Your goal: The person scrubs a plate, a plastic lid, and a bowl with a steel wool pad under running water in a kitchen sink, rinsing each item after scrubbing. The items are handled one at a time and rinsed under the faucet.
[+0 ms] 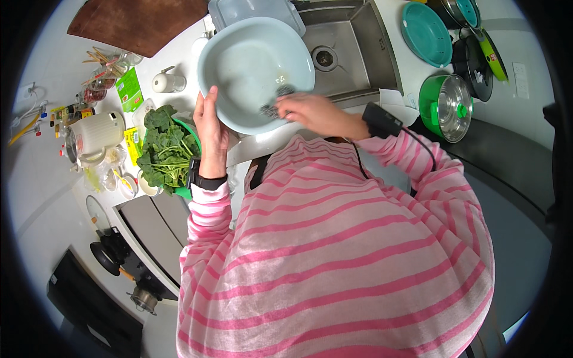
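A pale blue plastic basin point(246, 58) is tilted over the counter edge beside the sink, its inside facing me. My left hand point(211, 121) grips its left rim, the thumb lying over the edge. In my right hand point(309, 112) is a grey steel wool scourer point(271, 110), pressed near the basin's lower right inner wall. Part of the scourer is hidden by my fingers. A small wet or soapy patch glistens on the basin just above it.
The stainless steel sink point(344, 40) lies right of the basin. Leafy greens point(168, 152) fill a green basin point(190, 132) by my left wrist. A soap pump bottle point(168, 83) stands further back. A green pot point(432, 107) and a teal basin point(425, 36) sit at right.
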### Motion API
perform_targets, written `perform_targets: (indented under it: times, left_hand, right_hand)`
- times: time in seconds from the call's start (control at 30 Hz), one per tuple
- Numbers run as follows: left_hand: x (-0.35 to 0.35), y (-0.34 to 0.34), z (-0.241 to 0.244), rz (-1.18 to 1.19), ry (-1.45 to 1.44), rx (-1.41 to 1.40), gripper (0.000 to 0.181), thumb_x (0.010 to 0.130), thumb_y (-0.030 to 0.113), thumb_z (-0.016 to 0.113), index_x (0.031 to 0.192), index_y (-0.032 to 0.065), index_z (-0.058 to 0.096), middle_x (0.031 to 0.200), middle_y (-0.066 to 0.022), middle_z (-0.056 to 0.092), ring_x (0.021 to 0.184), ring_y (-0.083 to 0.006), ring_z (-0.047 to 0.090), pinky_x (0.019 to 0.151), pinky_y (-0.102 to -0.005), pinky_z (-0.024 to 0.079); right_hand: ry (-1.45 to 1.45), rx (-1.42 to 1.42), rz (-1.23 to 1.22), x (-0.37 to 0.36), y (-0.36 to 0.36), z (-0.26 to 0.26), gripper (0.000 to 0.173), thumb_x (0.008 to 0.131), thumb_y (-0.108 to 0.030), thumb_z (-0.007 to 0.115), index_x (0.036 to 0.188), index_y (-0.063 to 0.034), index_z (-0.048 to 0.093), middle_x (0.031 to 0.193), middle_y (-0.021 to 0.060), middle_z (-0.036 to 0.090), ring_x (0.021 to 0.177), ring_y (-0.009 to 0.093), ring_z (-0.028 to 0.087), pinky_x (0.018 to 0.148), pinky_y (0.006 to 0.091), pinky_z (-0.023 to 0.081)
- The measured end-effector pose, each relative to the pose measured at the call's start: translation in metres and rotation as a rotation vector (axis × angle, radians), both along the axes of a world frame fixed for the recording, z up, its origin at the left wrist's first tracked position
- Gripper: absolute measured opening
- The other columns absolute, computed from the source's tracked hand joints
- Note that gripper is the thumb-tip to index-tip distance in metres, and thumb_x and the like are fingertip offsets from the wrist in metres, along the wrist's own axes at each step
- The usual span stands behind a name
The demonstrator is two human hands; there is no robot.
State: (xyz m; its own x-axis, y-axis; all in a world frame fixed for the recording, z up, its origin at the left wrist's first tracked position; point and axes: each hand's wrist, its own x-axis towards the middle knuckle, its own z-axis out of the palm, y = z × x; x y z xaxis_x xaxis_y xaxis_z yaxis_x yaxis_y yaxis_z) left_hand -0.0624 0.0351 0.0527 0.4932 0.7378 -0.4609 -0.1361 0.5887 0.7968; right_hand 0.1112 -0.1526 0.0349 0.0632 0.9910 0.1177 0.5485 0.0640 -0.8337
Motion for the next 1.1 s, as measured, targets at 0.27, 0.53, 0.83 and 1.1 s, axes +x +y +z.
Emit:
perform_targets:
  times: [0.27, 0.53, 0.83, 1.1]
  left_hand:
    - [0.000, -0.006, 0.008, -0.216, 0.074, -0.102, 0.041, 0.095, 0.023, 0.065, 0.130, 0.0024, 0.057, 0.119, -0.0082, 0.064, 0.102, -0.0186, 0.064, 0.085, -0.0334, 0.056]
    - [-0.006, 0.005, 0.004, -0.084, 0.076, -0.042, 0.043, 0.094, 0.019, 0.066, 0.132, 0.0017, 0.056, 0.114, -0.0084, 0.066, 0.095, -0.0159, 0.067, 0.076, -0.0298, 0.058]
    - [0.000, -0.003, 0.013, -0.243, 0.093, -0.107, 0.038, 0.095, 0.020, 0.064, 0.128, 0.0011, 0.059, 0.100, -0.0058, 0.068, 0.069, -0.0103, 0.067, 0.052, -0.0214, 0.055]
    - [-0.001, -0.002, 0.013, -0.189, 0.080, -0.017, 0.042, 0.094, 0.021, 0.066, 0.130, 0.0012, 0.057, 0.108, -0.0070, 0.067, 0.086, -0.0128, 0.067, 0.068, -0.0254, 0.057]
  right_hand:
    - [-0.935, 0.159, 0.137, 0.086, 0.014, -0.012, 0.021, 0.083, -0.007, 0.055, 0.102, -0.0028, 0.064, 0.119, 0.0090, 0.064, 0.129, 0.024, 0.051, 0.114, 0.0366, 0.036]
    - [-0.253, -0.136, 0.213, 0.039, -0.005, -0.013, 0.011, 0.088, -0.013, 0.057, 0.097, -0.0100, 0.062, 0.103, 0.0064, 0.062, 0.095, 0.029, 0.061, 0.079, 0.0405, 0.050]
    - [-1.140, 0.278, 0.116, 0.087, 0.039, 0.014, 0.014, 0.073, -0.011, 0.061, 0.078, -0.0043, 0.073, 0.117, 0.0044, 0.061, 0.114, 0.020, 0.054, 0.097, 0.0321, 0.045]
    - [-0.868, -0.123, 0.206, 0.039, 0.013, 0.002, 0.011, 0.071, -0.009, 0.062, 0.075, -0.0036, 0.070, 0.104, 0.0070, 0.057, 0.103, 0.024, 0.054, 0.082, 0.0341, 0.050]
